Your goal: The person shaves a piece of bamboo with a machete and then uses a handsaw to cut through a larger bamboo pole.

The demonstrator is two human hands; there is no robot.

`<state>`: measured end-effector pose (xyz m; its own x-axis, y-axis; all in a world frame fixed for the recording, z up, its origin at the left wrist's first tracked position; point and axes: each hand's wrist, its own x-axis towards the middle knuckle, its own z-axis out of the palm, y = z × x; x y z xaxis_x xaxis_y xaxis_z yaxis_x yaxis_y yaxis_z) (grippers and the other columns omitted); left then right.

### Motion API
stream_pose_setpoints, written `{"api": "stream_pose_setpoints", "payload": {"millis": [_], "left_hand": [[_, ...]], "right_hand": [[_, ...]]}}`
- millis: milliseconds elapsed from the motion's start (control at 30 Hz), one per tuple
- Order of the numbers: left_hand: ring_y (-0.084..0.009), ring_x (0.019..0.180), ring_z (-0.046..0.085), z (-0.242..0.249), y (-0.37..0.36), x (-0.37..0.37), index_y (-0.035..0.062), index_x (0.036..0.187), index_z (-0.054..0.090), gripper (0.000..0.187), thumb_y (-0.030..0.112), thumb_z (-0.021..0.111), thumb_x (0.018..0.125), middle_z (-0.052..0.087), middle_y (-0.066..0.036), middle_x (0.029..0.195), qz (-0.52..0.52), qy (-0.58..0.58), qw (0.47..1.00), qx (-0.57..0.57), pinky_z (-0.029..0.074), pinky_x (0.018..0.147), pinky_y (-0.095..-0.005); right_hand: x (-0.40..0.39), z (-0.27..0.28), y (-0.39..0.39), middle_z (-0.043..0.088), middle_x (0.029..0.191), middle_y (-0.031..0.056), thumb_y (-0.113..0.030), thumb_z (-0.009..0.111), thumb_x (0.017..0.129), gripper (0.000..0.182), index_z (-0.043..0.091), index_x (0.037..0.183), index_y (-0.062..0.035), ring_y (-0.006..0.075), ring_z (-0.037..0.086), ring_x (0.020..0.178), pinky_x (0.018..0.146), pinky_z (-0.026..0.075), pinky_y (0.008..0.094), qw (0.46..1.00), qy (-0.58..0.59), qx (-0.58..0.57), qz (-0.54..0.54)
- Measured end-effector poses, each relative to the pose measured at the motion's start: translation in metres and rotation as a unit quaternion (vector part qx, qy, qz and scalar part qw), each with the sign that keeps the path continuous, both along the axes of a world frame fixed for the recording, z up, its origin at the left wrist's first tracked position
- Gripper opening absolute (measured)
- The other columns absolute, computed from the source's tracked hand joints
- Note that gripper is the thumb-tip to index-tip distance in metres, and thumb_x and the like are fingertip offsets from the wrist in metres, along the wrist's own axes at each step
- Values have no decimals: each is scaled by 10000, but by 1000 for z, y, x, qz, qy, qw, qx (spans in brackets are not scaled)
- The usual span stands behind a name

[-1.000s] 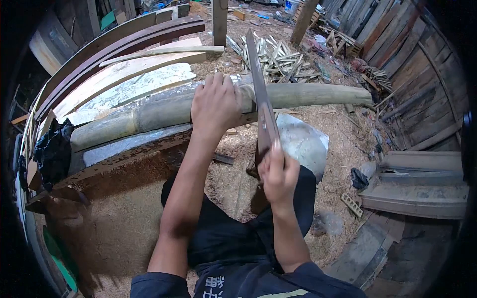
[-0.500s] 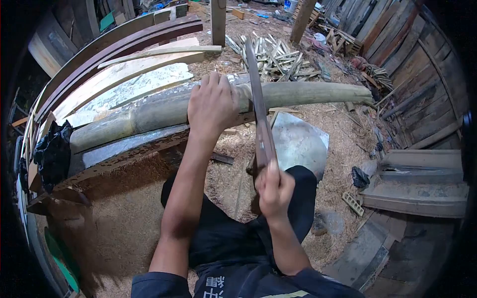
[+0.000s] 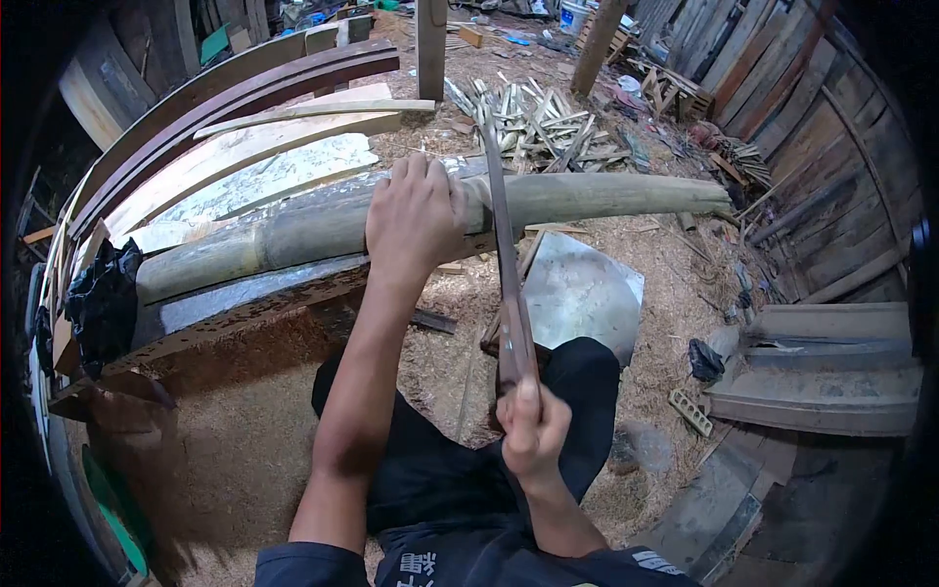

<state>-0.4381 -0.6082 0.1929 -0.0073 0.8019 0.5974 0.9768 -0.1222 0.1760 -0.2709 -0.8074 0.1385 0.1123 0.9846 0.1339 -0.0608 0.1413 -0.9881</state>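
Note:
A thick bamboo pole (image 3: 323,230) lies across a wooden bench (image 3: 245,305), its right end reaching out past the bench edge. My left hand (image 3: 416,215) presses on top of the pole, fingers wrapped over its far side. Just right of that hand, a long saw (image 3: 504,225) crosses the pole, pointing away from me. Its near end is in my right hand (image 3: 535,421), which is closed around the handle above my lap. The underside of the blade where it meets the pole is hidden.
Split wood pieces (image 3: 548,122) are heaped beyond the pole. A pale metal sheet (image 3: 584,293) lies on the sawdust-covered floor below it. A black plastic bag (image 3: 103,303) hangs at the bench's left end. Curved boards (image 3: 822,372) stand at the right; an upright post (image 3: 430,49) rises ahead.
My right hand has moved down toward my body, drawing the saw back across the pole. My left hand remains on the pole in nearly the same place.

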Motion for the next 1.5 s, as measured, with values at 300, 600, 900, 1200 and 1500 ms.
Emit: {"api": "stream_pose_setpoints", "payload": {"millis": [300, 600, 900, 1200, 1500], "left_hand": [[-295, 1021, 608, 0, -2, -2, 28, 958, 630, 313, 315, 507, 979, 606, -134, 1005, 2, -3, 1000, -29, 494, 892, -436], [-294, 1030, 603, 7, -5, -2, 22, 1007, 627, 308, 294, 486, 990, 602, -129, 1034, -6, -10, 998, -56, 498, 907, -421], [-302, 1007, 595, 7, -5, -2, 23, 1005, 618, 324, 319, 487, 991, 591, -144, 1026, -8, -19, 998, -52, 490, 902, -444], [-299, 1012, 609, 9, -5, -1, 16, 992, 640, 330, 321, 514, 978, 603, -141, 1018, -2, -19, 998, -63, 501, 890, -448], [-305, 1030, 611, 8, -4, 0, 19, 977, 640, 317, 318, 535, 970, 608, -142, 1002, 3, -18, 999, -40, 502, 903, -442]], "right_hand": [[-13, 39, 70, 473, 577, -3, -382, 477, 1084, 555, 482, 645, -42, 82, 432, 525, 503, 342, 288, 999, -47, 12, -3], [-3, -5, 8, 439, 592, -8, -288, 480, 1081, 499, 425, 638, -64, 64, 370, 492, 462, 293, 266, 1000, -15, 14, -22], [3, 36, 54, 422, 535, -3, -360, 456, 1100, 557, 445, 633, -57, 83, 403, 468, 457, 308, 272, 999, 8, -39, 22], [4, 27, 24, 416, 527, 2, -311, 471, 1092, 540, 441, 624, -43, 83, 408, 458, 442, 309, 257, 1000, 8, -6, 25], [16, 52, 59, 470, 531, -13, -410, 465, 1084, 574, 498, 631, -59, 83, 414, 457, 452, 316, 280, 998, 9, -56, 40]]}}
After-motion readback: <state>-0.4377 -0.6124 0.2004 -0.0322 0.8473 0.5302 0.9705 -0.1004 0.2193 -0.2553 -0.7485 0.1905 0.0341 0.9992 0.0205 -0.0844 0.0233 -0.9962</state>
